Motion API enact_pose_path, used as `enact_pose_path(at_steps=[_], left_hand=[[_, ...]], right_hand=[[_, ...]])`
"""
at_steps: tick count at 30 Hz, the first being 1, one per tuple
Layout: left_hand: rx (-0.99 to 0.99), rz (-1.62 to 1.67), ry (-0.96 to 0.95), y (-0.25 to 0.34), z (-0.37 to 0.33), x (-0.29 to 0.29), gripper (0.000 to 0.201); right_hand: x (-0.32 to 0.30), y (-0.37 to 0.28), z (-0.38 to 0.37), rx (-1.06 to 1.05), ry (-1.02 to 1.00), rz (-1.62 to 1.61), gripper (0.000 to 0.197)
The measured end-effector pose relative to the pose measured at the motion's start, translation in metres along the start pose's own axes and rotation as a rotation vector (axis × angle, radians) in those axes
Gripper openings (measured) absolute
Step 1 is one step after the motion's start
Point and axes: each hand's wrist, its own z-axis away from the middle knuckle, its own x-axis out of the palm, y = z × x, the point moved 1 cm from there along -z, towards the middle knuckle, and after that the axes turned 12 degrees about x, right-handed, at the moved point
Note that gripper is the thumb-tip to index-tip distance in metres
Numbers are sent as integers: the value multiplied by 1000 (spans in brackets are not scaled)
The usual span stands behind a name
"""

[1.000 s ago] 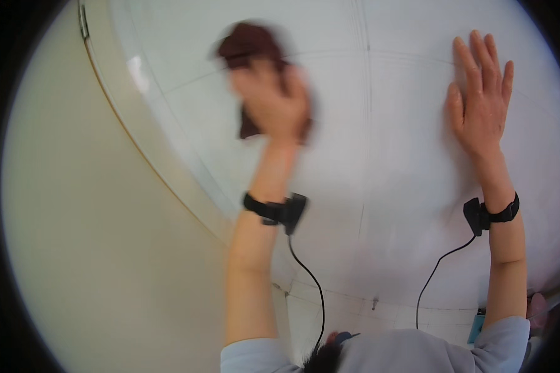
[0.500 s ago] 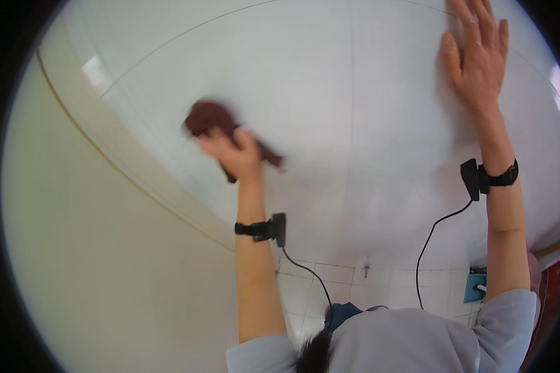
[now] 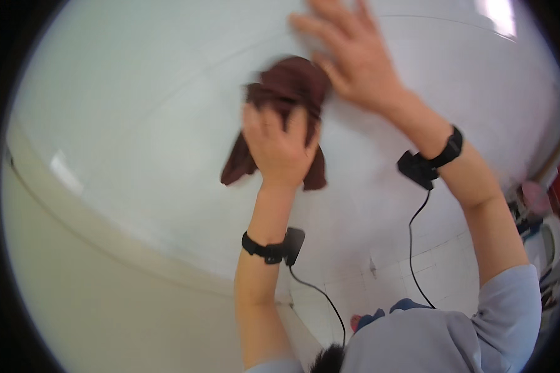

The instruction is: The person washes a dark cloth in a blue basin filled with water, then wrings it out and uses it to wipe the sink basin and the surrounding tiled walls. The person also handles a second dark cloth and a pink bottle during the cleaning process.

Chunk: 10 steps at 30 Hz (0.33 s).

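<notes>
My left hand [image 3: 279, 146] presses a dark brown cloth [image 3: 292, 81] against a glossy white surface [image 3: 149, 149]. Its fingertips are sunk in the bunched middle, and two loose ends of the cloth hang out on either side of the hand. Motion blurs the fingers somewhat. Above and to the right, my right hand [image 3: 358, 59] is open with fingers spread, close to the cloth's upper right edge. It holds nothing, and whether its palm touches the surface I cannot tell. Each wrist wears a black strap with a small box and cable.
Thin seams cross the white surface. A cream-coloured panel or wall [image 3: 106, 280] curves along the lower left. Pale floor tiles [image 3: 429, 261] show below, and a white chair-like object [image 3: 550, 242] stands among clutter at the right rim. Black cables [image 3: 410, 248] hang from both wrists.
My left hand has moved right and slightly up with the cloth, which now looks more spread. My right hand has shifted left towards it. The view has turned somewhat.
</notes>
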Motion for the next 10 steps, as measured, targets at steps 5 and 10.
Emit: enact_pose_path(at_steps=[5, 10], left_hand=[[298, -15, 7, -40, -88, -25, 22], [-92, -462, 316, -136, -197, -41, 43]], right_hand=[[-58, 22, 0, -37, 70, -49, 57], [-118, 73, 3, 108, 44, 66, 58]])
